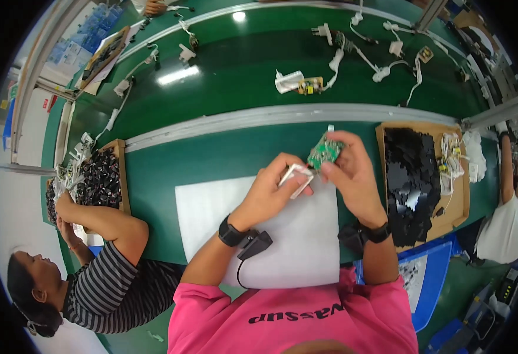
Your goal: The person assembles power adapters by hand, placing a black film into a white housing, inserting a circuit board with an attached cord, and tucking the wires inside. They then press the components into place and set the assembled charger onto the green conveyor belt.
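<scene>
My left hand [269, 193] is closed round a small white plastic housing [297, 179], whose open side faces up. In my right hand [354, 172] a green circuit board [325, 152] is pinched between thumb and fingers, its soldered face showing. The board is held just above and to the right of the housing; whether the two touch, I cannot tell. Both hands are over the far right part of a white foam sheet [259, 236] on the green table [158, 171].
Right of my hands, a cardboard tray [452, 215] holds black thin pieces [409, 183] and cabled boards [449, 162]. A metal rail [259, 116] crosses behind, with chargers [290, 81] beyond. At left, a co-worker [105, 283] reaches into a box of small black parts [101, 180]. A blue bin [438, 277] stands lower right.
</scene>
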`<state>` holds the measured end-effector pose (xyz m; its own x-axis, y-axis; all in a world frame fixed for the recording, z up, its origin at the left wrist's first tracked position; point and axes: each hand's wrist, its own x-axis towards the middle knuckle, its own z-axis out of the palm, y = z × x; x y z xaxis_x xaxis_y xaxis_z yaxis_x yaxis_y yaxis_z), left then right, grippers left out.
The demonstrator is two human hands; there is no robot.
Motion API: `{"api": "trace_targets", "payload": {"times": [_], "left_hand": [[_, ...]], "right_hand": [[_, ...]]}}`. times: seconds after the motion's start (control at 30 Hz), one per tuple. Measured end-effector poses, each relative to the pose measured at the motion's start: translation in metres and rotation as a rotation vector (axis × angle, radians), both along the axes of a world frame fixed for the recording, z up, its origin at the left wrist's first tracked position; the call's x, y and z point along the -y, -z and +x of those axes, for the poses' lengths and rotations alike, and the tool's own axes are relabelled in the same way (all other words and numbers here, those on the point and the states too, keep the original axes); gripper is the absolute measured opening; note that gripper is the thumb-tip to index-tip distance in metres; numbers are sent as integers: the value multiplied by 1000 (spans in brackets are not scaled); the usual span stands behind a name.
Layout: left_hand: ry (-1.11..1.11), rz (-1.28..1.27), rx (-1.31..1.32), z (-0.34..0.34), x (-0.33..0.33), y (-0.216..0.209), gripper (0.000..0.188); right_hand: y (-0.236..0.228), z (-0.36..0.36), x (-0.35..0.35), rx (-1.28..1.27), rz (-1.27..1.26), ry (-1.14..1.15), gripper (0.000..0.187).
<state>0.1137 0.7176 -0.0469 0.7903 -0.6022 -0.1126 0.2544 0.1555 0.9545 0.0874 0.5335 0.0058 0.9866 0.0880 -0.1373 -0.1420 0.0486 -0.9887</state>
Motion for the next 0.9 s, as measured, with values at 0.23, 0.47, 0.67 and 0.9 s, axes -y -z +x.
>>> {"api": "trace_targets", "payload": {"times": [0.23,0.47,0.67,0.9], "left_hand": [[35,-200,-162,2,3,-9,18],[80,-109,-149,5,6,-3,20],[-11,-279,-86,-4,-7,-7,26],[83,-819,-195,10,-24,3,30]], "right_hand": [[3,16,-6,59,5,55,49],[17,8,-7,186,-11,163,48],[4,7,1,41,-135,107,34],[-54,-16,17,630,-789,180,23]]}}
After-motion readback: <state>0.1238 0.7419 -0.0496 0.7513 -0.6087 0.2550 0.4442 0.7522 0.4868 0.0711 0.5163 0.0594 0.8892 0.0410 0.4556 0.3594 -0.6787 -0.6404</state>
